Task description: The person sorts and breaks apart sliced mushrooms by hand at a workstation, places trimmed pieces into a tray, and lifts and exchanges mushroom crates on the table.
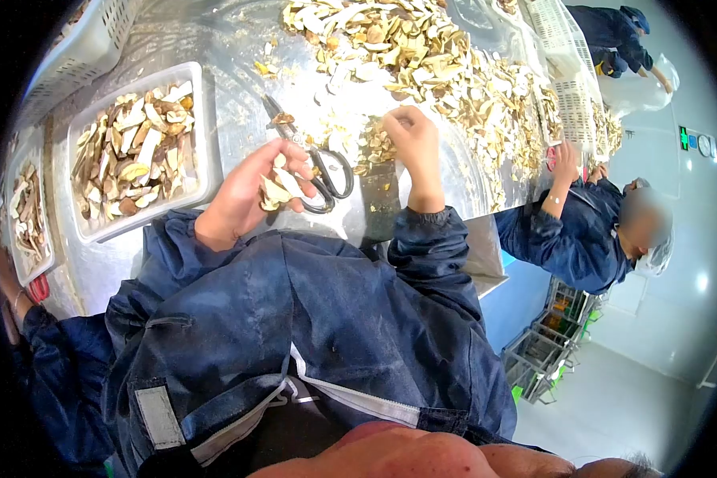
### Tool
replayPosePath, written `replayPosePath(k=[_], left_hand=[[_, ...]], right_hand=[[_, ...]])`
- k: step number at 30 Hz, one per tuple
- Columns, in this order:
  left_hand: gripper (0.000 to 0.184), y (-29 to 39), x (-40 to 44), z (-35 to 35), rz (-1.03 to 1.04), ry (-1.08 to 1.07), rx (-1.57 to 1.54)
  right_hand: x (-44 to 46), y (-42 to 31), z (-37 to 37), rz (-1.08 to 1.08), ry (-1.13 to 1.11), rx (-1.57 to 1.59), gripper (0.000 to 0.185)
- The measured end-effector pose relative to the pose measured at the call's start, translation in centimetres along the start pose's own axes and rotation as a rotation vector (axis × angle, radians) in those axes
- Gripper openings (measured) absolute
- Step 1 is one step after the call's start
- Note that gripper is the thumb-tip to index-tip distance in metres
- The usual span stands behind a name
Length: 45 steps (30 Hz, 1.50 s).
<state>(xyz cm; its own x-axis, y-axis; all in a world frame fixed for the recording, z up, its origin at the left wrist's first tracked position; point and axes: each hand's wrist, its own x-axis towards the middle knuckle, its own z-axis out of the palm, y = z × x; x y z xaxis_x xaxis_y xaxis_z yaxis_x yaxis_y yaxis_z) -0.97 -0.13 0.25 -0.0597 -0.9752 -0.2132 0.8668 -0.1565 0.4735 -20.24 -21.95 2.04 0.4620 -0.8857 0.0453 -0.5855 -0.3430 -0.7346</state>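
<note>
My left hand (243,195) is turned partly palm up, with its fingers curled around a few pale mushroom slices (277,188). Black-handled scissors (332,177) lie on the metal table just beyond those fingers, and a brown mushroom piece (283,118) rests against their blades. My right hand (416,147) is above the near edge of a sliced mushroom pile (422,60). Its fingers are pinched together; whatever may be between them is hidden. A small cluster of brown slices (374,143) sits just left of the right hand.
At left stands a white tray of mushroom pieces (201,88), with another tray (46,231) and a perforated white basket (95,52) beyond. More white baskets (570,95) line the far side. A co-worker (581,231) works at right; another person's sleeve (64,374) is at lower left.
</note>
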Motion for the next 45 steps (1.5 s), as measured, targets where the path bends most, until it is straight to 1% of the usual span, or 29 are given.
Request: replayPosePath(k=[1,4,5,8,10,11,14,15,18,19,22,23,26,29,32,33,36,37,40,43,45], left_hand=[[0.034,0.0,-0.1,0.1,-0.002,0.019,0.016],[0.034,0.2,-0.1,0.7,0.012,0.076,0.096],[0.034,0.2,-0.1,0.9,0.020,0.095,0.126],[0.038,-0.1,0.1,0.0,0.006,0.056,0.068],[0.042,0.1,0.2,0.8,-0.003,0.070,-0.060],[0.044,0.3,0.2,1.1,-0.006,0.077,-0.121],[0.048,0.3,0.2,0.7,0.029,0.073,-0.134],[0.045,0.2,0.1,0.5,0.057,0.115,-0.087],[0.043,-0.1,0.1,-0.7,0.063,0.117,-0.103],[0.038,-0.1,0.1,-0.5,0.071,0.112,-0.092],[0.035,-0.2,0.0,-0.5,0.053,0.108,-0.078],[0.034,-0.3,0.0,-0.6,0.048,0.104,-0.069],[0.031,-0.3,0.0,-0.3,0.041,0.120,-0.027],[0.028,-0.1,0.0,0.3,0.045,0.168,0.003],[0.028,-0.1,0.0,-0.2,0.057,0.140,-0.011],[0.028,-0.1,0.0,-0.5,0.060,0.114,-0.013],[0.028,-0.2,-0.1,-0.7,0.057,0.072,-0.015],[0.028,-0.2,-0.1,-0.6,0.059,0.064,-0.013],[0.027,-0.1,-0.1,-0.6,0.063,0.103,0.012],[0.027,-0.1,0.0,-0.6,0.060,0.077,-0.009],[0.029,-0.3,0.1,-1.1,0.066,0.037,-0.014]], right_hand=[[-0.1,-0.5,-0.4,0.091,-0.017,0.103,0.015],[-0.3,-1.2,-1.3,0.129,0.000,0.301,0.014],[-0.8,-1.7,-1.7,0.146,-0.049,0.414,0.013],[-3.3,-6.0,-1.3,0.134,-0.200,0.506,0.013],[-5.3,-7.9,0.6,0.051,-0.397,0.659,0.016],[-5.9,-8.2,1.4,0.027,-0.437,0.650,0.016],[-3.8,-6.4,2.8,-0.294,-0.063,0.048,0.018],[-2.8,-4.8,2.8,-0.463,0.038,-0.160,0.022],[-2.7,-2.6,2.0,-0.537,0.010,-0.419,0.021],[-2.8,-2.3,1.4,-0.514,-0.015,-0.424,0.018],[-1.7,-0.9,-1.3,-0.290,-0.075,-0.455,0.018],[-0.9,0.1,-1.5,-0.331,0.062,-0.430,0.015],[2.4,1.6,-1.5,-0.330,0.261,-0.437,0.013],[4.6,2.9,-0.9,-0.354,0.272,-0.563,0.018],[4.1,2.1,-0.3,-0.324,0.172,-0.539,0.017],[3.5,1.7,0.1,-0.338,0.163,-0.436,0.009],[2.2,0.9,0.5,-0.343,0.093,-0.302,0.009],[2.3,1.2,0.6,-0.316,0.099,-0.243,0.012],[2.0,0.7,-0.1,-0.107,0.093,-0.210,0.018],[1.6,0.6,-0.4,0.054,0.023,0.012,0.023],[1.0,0.0,-0.8,0.102,-0.029,0.085,0.024]])
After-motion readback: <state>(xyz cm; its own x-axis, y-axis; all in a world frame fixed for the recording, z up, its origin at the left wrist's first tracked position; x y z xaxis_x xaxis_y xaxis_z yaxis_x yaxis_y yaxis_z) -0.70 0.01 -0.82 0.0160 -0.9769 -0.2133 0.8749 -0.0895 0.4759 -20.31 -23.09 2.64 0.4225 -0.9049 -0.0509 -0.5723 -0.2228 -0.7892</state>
